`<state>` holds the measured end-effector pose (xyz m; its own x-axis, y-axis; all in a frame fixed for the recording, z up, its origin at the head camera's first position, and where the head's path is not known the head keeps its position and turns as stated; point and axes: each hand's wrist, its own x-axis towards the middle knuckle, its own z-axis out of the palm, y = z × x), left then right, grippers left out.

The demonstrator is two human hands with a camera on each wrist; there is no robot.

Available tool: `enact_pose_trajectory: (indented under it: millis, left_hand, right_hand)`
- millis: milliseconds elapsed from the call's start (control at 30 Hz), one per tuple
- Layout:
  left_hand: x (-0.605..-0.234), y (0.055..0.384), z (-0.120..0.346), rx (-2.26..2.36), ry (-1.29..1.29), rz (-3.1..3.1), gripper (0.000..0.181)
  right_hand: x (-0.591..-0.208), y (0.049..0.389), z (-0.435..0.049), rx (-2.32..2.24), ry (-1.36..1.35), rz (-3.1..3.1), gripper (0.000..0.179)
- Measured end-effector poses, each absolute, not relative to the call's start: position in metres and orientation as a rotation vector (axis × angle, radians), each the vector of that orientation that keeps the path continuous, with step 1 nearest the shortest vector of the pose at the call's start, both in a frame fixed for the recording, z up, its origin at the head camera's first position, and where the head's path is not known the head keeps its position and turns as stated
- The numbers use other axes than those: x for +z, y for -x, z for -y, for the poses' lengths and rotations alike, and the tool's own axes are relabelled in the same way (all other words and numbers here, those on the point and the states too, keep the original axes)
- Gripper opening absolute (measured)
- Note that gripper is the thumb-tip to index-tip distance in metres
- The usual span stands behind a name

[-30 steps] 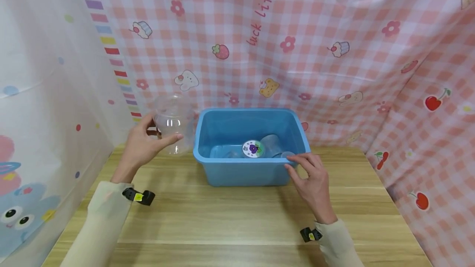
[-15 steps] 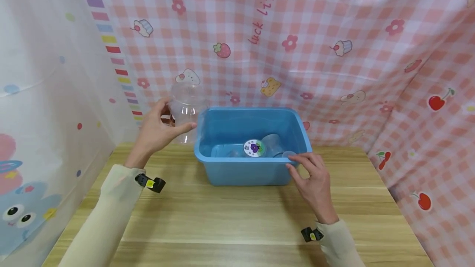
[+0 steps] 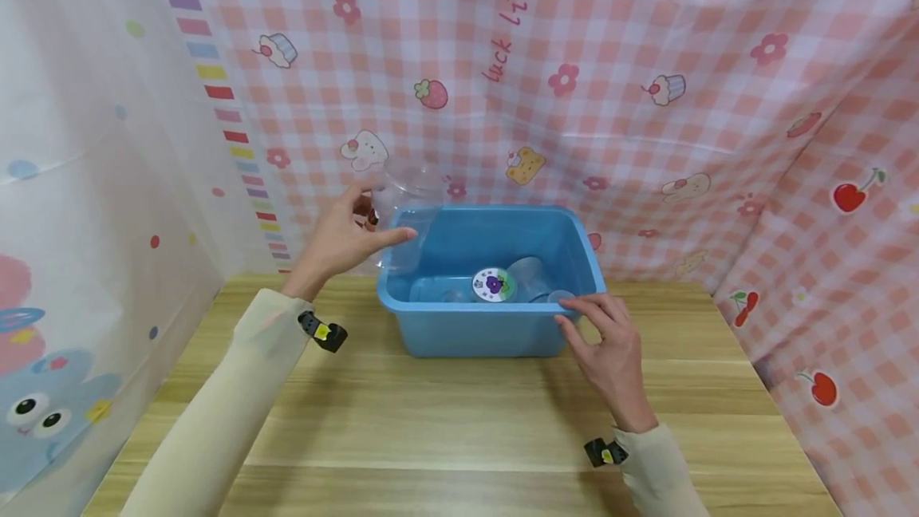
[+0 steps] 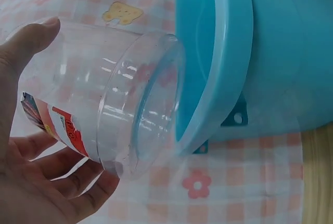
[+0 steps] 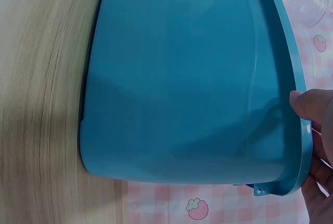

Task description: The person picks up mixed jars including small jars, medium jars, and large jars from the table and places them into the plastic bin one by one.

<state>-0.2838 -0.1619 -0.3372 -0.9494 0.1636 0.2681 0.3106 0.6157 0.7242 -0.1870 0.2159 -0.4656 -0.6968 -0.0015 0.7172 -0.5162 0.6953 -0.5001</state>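
Observation:
My left hand (image 3: 341, 236) holds a clear plastic jar (image 3: 408, 202) by its side, over the left end of a blue plastic bin (image 3: 481, 332). In the left wrist view the jar (image 4: 122, 73) lies tilted, its wide round end near the bin rim (image 4: 229, 42), with a torn red-and-white label (image 4: 67, 130) on its side. The left thumb and fingers curl round it. My right hand (image 3: 606, 345) pinches the bin's front rim near the right corner; the right wrist view shows the thumb (image 5: 307, 103) over that rim.
Inside the bin lie a round white piece with a purple flower print (image 3: 493, 285), a clear cup (image 3: 527, 278) and another clear round piece (image 3: 561, 296). The bin stands on a wooden table (image 3: 431, 429), before a pink checked cloth (image 3: 610, 38).
My left hand has carried the jar to the right, from beside the bin to over its left end. The right hand stays at the rim, and the bin has not moved.

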Motion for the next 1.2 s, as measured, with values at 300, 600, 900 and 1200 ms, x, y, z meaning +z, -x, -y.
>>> enact_pose_trajectory:
  millis: [300, 600, 900, 1200]
  left_hand:
    - [-0.340, 0.299, 0.145, -1.180, 0.415, 2.805, 0.098]
    - [-0.338, 0.302, 0.130, -1.125, 0.501, 2.901, 0.097]
    - [-0.344, 0.294, 0.138, -1.117, 0.476, 2.839, 0.072]
    - [-0.359, 0.285, 0.156, -1.197, 0.390, 2.729, 0.072]
  right_hand:
    - [-0.468, 0.188, -0.215, 0.914, -0.387, 2.189, 0.028]
    - [-0.468, 0.188, -0.215, 0.910, -0.393, 2.186, 0.028]
    - [-0.467, 0.188, -0.215, 0.914, -0.400, 2.186, 0.029]
    - [-0.464, 0.187, -0.217, 0.894, -0.400, 2.198, 0.028]
